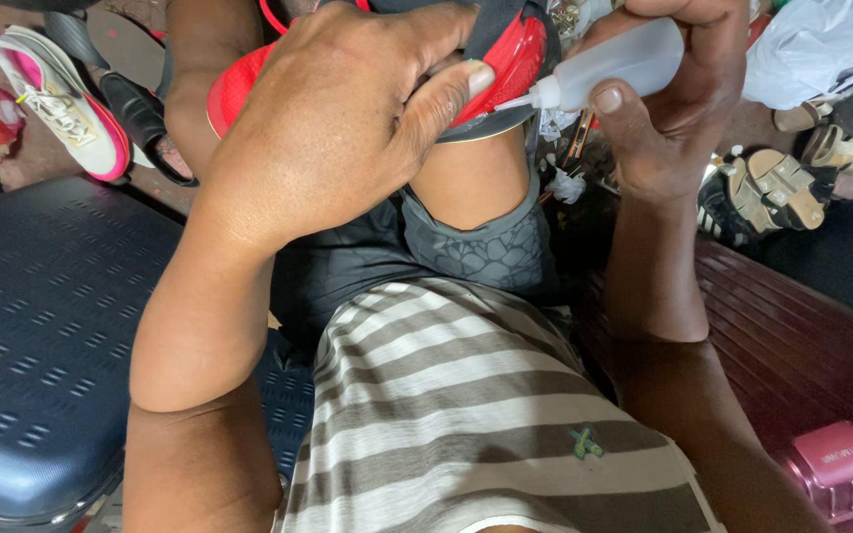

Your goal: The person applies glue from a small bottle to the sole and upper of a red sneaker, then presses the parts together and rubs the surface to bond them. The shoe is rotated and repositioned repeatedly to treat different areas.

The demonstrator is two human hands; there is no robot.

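Striped cloth of a shirt (466,415) is filling the bottom of the view, right under the camera. Above it, the left hand (338,128) is wrapping tight around a red shoe (505,59) that is resting on the person's knee (471,183). Its thumb is pressing on the shoe's edge. The right hand (663,109) is squeezing shut on a small white squeeze bottle (614,64). The bottle is lying on its side, and its thin tip is touching the red shoe's edge just beside the left thumb.

Not much room is left between the two arms. A blue suitcase (41,336) is sitting close on the left side, and a dark red suitcase (802,385) is sitting close on the right, so both elbows are hanging right by their edges.

Farther off, a white and pink sneaker (56,104) is lying on the ground at the top left. Some sandals (777,188) are piling up at the top right, near a white plastic bag (821,49). The ground up there is looking crowded with small bits.
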